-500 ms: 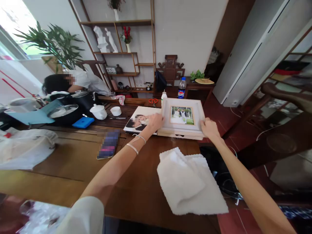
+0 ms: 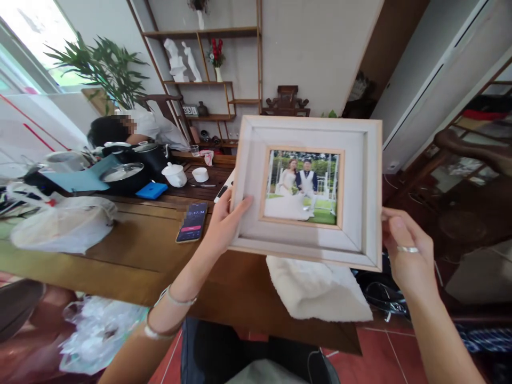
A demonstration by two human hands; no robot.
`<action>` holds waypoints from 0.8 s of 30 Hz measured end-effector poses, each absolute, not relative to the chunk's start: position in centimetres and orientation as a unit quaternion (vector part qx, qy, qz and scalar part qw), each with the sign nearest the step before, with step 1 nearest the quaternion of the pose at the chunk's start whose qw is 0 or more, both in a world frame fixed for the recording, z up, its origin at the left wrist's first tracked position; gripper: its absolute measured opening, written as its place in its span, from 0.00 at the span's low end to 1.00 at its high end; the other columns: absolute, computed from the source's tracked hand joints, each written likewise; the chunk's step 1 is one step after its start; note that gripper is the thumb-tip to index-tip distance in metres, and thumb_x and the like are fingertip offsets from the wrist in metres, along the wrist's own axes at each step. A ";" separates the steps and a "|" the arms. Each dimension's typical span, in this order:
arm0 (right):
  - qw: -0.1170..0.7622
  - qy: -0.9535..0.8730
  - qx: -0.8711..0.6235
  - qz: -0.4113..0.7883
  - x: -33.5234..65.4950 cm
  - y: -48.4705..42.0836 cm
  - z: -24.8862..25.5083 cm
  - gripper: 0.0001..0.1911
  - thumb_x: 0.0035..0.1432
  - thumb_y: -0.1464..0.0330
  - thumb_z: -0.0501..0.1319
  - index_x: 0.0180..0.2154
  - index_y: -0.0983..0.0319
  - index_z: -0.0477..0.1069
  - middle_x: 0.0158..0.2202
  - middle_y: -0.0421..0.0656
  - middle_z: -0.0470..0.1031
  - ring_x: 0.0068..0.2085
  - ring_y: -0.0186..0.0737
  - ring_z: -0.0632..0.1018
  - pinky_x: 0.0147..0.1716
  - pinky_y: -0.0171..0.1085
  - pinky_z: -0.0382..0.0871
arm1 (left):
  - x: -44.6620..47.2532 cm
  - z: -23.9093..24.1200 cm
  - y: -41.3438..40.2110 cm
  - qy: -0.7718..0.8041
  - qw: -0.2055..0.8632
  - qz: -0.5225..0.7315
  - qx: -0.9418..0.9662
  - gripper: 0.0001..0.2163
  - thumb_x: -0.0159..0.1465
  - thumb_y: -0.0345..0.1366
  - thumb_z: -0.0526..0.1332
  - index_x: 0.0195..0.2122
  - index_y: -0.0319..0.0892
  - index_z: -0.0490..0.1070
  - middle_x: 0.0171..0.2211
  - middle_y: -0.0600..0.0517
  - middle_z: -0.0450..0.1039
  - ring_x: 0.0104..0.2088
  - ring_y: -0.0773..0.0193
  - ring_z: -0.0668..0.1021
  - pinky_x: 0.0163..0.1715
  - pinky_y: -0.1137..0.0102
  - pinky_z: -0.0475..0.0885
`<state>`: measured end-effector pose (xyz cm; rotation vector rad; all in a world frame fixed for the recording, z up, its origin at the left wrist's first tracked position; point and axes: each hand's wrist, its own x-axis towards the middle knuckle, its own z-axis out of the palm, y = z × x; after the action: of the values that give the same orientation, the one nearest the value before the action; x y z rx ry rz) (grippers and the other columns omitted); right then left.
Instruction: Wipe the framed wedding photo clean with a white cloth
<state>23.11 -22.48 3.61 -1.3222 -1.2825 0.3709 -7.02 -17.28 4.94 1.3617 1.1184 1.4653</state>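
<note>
A smartphone with a dark screen (image 2: 192,224) lies on the brown wooden desk (image 2: 144,229), its lit digits ending in what looks like "57:34", the start blurred out; a pink bar glows beneath them, its lettering too small to read. On the shelf behind, a small block calendar with white tiles (image 2: 190,111) shows "03", its last tile unclear. The grip is two-handed: the left hand (image 2: 224,224) is closed on the left edge of a rectangular off-white picture frame with pale wooden trim (image 2: 308,133), thumb on the front face, while the right hand (image 2: 412,256) pinches the right edge, a silver-coloured ring on one finger. The frame is held up above the desk, front towards the wearer, showing a colour photograph of a couple in wedding clothes (image 2: 302,186). Its lower edge overlaps the view of a fluffy white cloth (image 2: 320,293).
</note>
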 end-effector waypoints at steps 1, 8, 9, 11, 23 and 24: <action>0.576 -0.561 -0.561 0.197 23.1 -23.3 3.0 0.17 0.61 0.55 0.51 0.38 0.58 0.70 0.31 0.43 0.72 0.29 0.41 0.73 0.27 0.36 0.65 | -8.1 4.7 -18.7 0.463 0.421 0.584 0.518 0.18 0.56 0.43 0.64 0.46 0.41 0.70 0.42 0.51 0.76 0.43 0.58 0.77 0.39 0.73 0.71; 0.322 -0.638 -0.680 0.163 20.2 -26.6 -4.5 0.15 0.53 0.56 0.55 0.39 0.59 0.66 0.34 0.45 0.73 0.34 0.46 0.75 0.35 0.41 0.67 | -15.2 1.9 -26.8 0.598 0.465 0.552 0.348 0.23 0.48 0.47 0.69 0.44 0.43 0.72 0.31 0.54 0.79 0.30 0.59 0.80 0.28 0.72 0.74; 0.311 -0.632 -0.694 0.153 19.4 -26.6 -5.4 0.18 0.52 0.56 0.56 0.42 0.59 0.64 0.37 0.46 0.73 0.36 0.47 0.75 0.37 0.42 0.67 | -15.9 1.5 -27.6 0.613 0.462 0.547 0.334 0.24 0.48 0.47 0.69 0.44 0.43 0.72 0.31 0.54 0.79 0.29 0.59 0.80 0.27 0.72 0.74; 0.296 -0.618 -0.716 0.134 18.3 -26.6 -6.7 0.19 0.50 0.55 0.57 0.42 0.59 0.64 0.40 0.48 0.72 0.39 0.50 0.74 0.39 0.44 0.67 | -17.1 0.6 -29.0 0.637 0.454 0.536 0.317 0.26 0.47 0.47 0.69 0.46 0.43 0.72 0.30 0.53 0.79 0.27 0.60 0.80 0.25 0.72 0.74; 0.603 -0.398 -0.589 0.362 21.1 -29.8 -9.3 0.16 0.52 0.55 0.61 0.31 0.57 0.58 0.26 0.36 0.68 0.24 0.38 0.71 0.23 0.34 0.63 | -19.8 -3.7 -30.6 0.637 0.501 0.466 0.355 0.27 0.46 0.48 0.69 0.46 0.42 0.71 0.37 0.50 0.79 0.34 0.57 0.80 0.31 0.72 0.75; 0.613 -0.376 -0.600 0.351 21.2 -30.1 -9.5 0.16 0.51 0.55 0.61 0.34 0.56 0.59 0.26 0.36 0.68 0.23 0.37 0.70 0.21 0.34 0.63 | -19.8 -4.0 -30.5 0.638 0.498 0.460 0.365 0.27 0.46 0.49 0.69 0.46 0.42 0.71 0.38 0.50 0.79 0.36 0.56 0.80 0.32 0.71 0.75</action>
<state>21.23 -30.08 -9.54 -1.3838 -0.8678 0.8085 -19.77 -30.54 -3.98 0.8824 1.5440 1.1138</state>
